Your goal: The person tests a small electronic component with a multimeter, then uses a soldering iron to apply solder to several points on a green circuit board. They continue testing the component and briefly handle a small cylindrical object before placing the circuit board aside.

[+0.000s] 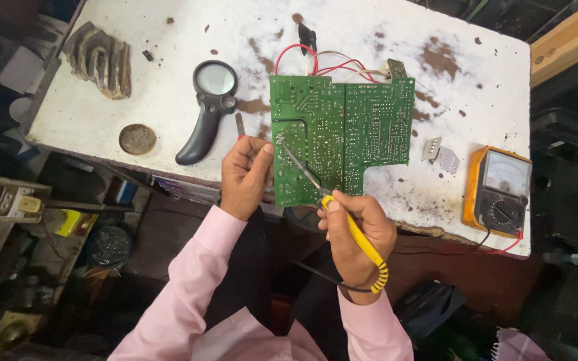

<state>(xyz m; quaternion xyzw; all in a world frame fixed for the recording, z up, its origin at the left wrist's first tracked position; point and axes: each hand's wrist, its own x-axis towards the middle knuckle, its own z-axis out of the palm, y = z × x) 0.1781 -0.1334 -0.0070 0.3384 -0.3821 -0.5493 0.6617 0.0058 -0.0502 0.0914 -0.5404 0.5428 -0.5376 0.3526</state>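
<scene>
White, chipped and rust-spotted, the table (135, 107) fills the upper part of the view. On it lie a green circuit board (362, 127) with red and white wires (322, 65) at its far edge, a black magnifier (207, 110) to the board's left, a round tin lid (137, 139) near the front edge, a grey ridged block (100, 59) at the far left corner, a small metal bracket (439, 155) and an orange-cased meter (500, 192) at the right. Beneath and beside the table the room is dark and crowded: a shelf (1, 197) with switch sockets at the left, and a wooden beam (570, 40) at the upper right.

Both arms wear pink sleeves. The left hand (245, 175) is curled at the board's near left edge, thumb lying on the green surface, fingers folded under; it seems to steady the board. The right hand (356, 230) is closed around the yellow handle of a soldering iron (332, 204), held like a pen, its metal tip reaching up to the board just beside the left thumb. The board rests flat, its near left corner overhanging the table edge between the two hands.
</scene>
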